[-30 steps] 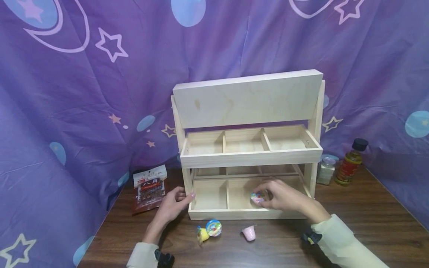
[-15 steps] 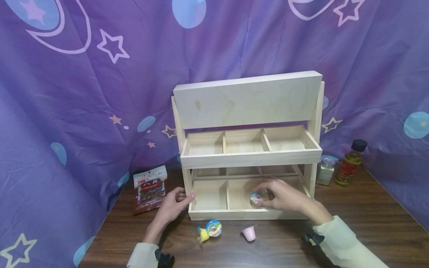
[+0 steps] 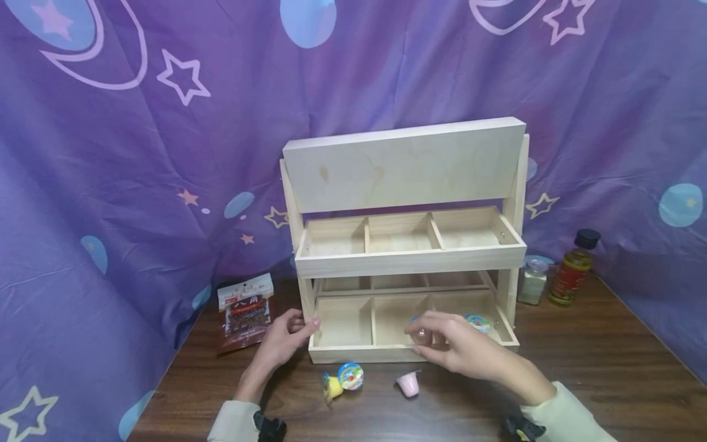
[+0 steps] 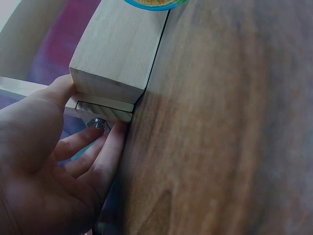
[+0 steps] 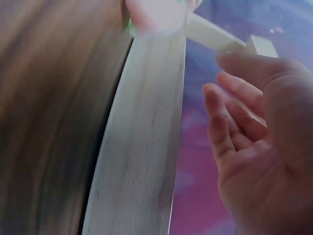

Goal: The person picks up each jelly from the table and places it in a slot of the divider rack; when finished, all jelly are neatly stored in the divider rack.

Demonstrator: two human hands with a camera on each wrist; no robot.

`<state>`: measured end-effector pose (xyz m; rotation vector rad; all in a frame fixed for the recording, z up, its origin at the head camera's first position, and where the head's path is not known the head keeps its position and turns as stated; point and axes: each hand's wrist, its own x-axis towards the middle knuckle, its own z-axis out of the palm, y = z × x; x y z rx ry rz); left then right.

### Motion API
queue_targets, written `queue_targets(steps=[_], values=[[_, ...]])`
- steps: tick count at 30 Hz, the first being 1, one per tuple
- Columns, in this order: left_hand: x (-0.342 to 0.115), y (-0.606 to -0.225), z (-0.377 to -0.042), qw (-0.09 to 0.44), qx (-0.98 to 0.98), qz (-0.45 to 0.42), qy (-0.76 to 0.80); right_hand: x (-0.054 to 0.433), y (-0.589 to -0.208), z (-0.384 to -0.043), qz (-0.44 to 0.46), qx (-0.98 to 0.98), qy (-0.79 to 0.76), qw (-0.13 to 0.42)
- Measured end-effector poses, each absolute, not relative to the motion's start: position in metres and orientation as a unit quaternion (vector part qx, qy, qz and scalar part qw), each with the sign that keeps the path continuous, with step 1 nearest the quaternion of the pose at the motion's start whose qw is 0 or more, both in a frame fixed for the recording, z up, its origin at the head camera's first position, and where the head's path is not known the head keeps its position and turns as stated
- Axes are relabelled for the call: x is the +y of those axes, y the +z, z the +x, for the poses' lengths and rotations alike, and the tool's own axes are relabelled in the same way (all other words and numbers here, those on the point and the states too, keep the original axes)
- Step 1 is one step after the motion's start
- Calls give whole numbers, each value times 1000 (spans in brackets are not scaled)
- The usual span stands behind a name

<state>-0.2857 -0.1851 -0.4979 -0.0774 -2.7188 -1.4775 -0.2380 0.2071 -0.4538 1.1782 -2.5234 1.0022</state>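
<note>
My left hand grips the lower left corner of the wooden three-tier rack; in the left wrist view the thumb lies on one side of the post and the fingers on the other, near a bolt. Over the middle compartment of the bottom tray is my right hand, its fingers apart and loosely bent. Behind those fingers a jelly cup shows partly. The right wrist view shows nothing between the fingers. Another jelly cup with a blue-rimmed lid sits in the right compartment.
In front of the rack, a yellow jelly cup, a blue-rimmed one and a pink one lie on the table. A spice packet is at left; a glass jar and an oil bottle stand at right.
My right hand has let go of the jelly cup in the middle compartment and shifted slightly toward me. The cup in the right compartment has come into sight. My left hand keeps its place.
</note>
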Motion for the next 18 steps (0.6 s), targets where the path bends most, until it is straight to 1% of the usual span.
queue_targets(steps=[6, 14, 18], values=[[-185, -496, -284, 20, -879, -20, -475, 201, -459, -226, 438, -835, 323, 81], [-185, -494, -283, 16, -876, -23, -481, 194, -468, -221, 457, -822, 339, 10], [-185, -494, -283, 13, -875, -22, -484, 193, -474, -221, 460, -825, 327, 15]])
